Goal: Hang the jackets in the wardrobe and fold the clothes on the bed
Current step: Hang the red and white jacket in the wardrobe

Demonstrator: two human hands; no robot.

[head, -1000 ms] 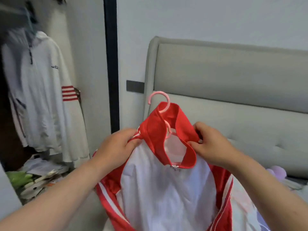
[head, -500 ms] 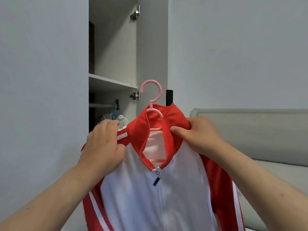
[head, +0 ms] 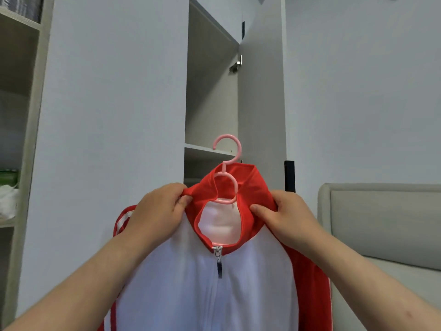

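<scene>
One red-and-white jacket (head: 191, 283) hangs on one pink hanger (head: 229, 149), held up before the open wardrobe (head: 210, 91). Two hands grip its collar (head: 250, 187): left hand (head: 157, 211) pinches one side, right hand (head: 286, 216) the other. The side shelves (head: 23, 115) hold a green thing (head: 8, 177) and a white bundle (head: 8, 201).

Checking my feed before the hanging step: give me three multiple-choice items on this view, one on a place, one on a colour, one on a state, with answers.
1. Where does the hook of the pink hanger show?
A) above the collar
B) out of a sleeve
C) at the hem

2. What colour is the collar?
A) blue
B) red
C) green

3. How is the zip of the jacket?
A) open all the way
B) closed up to the collar
C) torn off

Answers:
1 A, the hook rises over the collar, which the left hand and right hand grip.
2 B, the collar is plainly red.
3 B, the pull sits at the collar's base.
</scene>
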